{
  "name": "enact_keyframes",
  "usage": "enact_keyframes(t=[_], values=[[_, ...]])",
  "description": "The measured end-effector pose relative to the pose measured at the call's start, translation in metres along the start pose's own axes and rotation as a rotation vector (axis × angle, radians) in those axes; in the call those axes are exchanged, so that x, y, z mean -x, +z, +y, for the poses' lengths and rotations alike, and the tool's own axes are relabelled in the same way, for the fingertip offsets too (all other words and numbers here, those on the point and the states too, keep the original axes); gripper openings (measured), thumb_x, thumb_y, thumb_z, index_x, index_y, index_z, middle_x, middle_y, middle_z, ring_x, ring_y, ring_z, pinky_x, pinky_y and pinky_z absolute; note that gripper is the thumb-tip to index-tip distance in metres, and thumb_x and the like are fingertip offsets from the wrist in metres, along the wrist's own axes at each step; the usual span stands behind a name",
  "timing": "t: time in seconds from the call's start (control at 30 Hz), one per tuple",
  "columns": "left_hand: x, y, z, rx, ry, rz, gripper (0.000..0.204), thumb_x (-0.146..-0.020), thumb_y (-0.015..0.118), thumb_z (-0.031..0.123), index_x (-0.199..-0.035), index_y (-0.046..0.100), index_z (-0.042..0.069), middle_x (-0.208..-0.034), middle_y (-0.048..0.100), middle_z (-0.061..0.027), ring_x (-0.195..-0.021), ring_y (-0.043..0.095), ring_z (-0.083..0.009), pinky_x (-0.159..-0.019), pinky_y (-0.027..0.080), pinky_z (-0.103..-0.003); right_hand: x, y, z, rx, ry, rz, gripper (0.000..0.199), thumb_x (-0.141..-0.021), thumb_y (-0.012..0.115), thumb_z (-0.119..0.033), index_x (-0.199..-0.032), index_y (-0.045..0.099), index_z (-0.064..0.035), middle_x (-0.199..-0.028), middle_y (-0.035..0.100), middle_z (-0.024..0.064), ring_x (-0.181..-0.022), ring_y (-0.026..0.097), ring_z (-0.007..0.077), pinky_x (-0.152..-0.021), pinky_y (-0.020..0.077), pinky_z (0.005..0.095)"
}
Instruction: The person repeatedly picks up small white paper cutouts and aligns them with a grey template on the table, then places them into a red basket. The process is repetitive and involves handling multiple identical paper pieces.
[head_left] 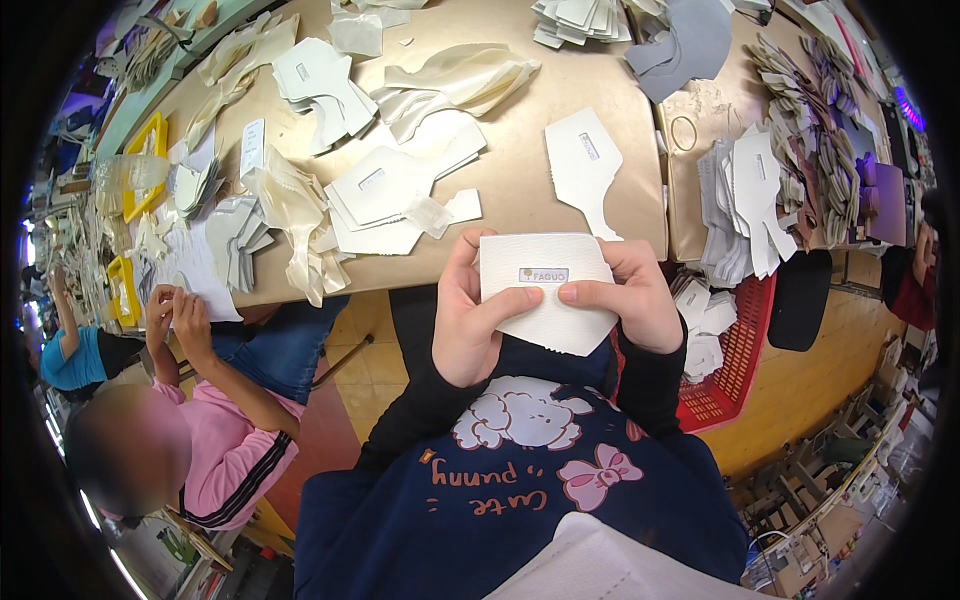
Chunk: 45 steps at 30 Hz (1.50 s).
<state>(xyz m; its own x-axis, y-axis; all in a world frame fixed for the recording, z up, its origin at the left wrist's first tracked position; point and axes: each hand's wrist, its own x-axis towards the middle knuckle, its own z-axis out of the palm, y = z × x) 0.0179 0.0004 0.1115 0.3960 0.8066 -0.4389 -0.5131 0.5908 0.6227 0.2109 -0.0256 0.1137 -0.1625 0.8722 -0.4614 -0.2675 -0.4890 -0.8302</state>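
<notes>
Between both hands I hold a white leather-like cut piece [550, 330] with a small rectangular label, upright just off the table's near edge. My left hand [466, 312] grips its left side, the thumb pressing beside the label. On the opposite side my right hand [642, 296] does the same, its thumb near the label's other end. The other fingers are hidden behind the piece. Just beyond lies a single white cut piece [575, 170] with a similar label and a narrow tail. Left of it is a loose pile of labelled white pieces [385, 185].
The tan-covered table [510, 150] also bears crumpled cream film [465, 85], a white stack [320, 85] and grey curved pieces [690, 50]. Pieces stack at right [750, 190], above a red basket [735, 370]. A co-worker in pink [240, 455] sits at left, both hands at the table.
</notes>
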Motion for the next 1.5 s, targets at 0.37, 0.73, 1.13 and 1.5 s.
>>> enact_keyframes(t=[0.37,0.73,1.13,1.5], values=[[-0.002,-0.002,-0.002,-0.006,0.006,-0.001,0.050,-0.082,0.069,-0.009,-0.123,0.043,0.004,-0.109,0.065,-0.0133,-0.102,0.067,-0.0189,-0.087,0.056,-0.032,0.000,-0.001,0.001,0.007,0.019,-0.002,0.026,-0.088,0.078,-0.014,-0.103,0.073,0.0059,-0.087,0.073,0.0066,-0.073,0.065,0.0079,-0.064,0.0501,0.0238],[-0.009,-0.018,-0.008,0.057,-0.039,0.020,0.032,-0.096,0.056,0.001,-0.126,0.047,0.001,-0.113,0.066,-0.0140,-0.102,0.066,-0.0159,-0.086,0.052,-0.028,-0.002,-0.004,0.012,-0.004,0.030,0.035,0.029,-0.089,0.076,-0.016,-0.105,0.073,0.0077,-0.090,0.074,0.0085,-0.074,0.066,0.0078,-0.066,0.0511,0.0233],[-0.031,-0.071,-0.037,-1.539,0.717,0.254,0.045,-0.085,0.064,-0.001,-0.130,0.060,0.003,-0.127,0.061,-0.0141,-0.117,0.056,-0.0353,-0.098,0.047,-0.044,-0.011,-0.014,0.041,1.059,-0.392,0.545,0.032,-0.089,0.070,-0.010,-0.121,0.067,-0.0084,-0.103,0.060,0.0133,-0.091,0.063,0.0326,-0.081,0.0468,0.0437],[-0.024,-0.060,-0.045,-1.851,0.578,0.053,0.059,-0.077,0.064,-0.005,-0.131,0.067,0.017,-0.128,0.059,-0.0085,-0.116,0.055,-0.0323,-0.096,0.050,-0.042,-0.016,0.012,0.076,1.493,-0.343,0.338,0.057,-0.082,0.060,-0.001,-0.137,0.061,-0.0154,-0.107,0.055,0.0095,-0.096,0.061,0.0241,-0.074,0.0437,0.0389]])
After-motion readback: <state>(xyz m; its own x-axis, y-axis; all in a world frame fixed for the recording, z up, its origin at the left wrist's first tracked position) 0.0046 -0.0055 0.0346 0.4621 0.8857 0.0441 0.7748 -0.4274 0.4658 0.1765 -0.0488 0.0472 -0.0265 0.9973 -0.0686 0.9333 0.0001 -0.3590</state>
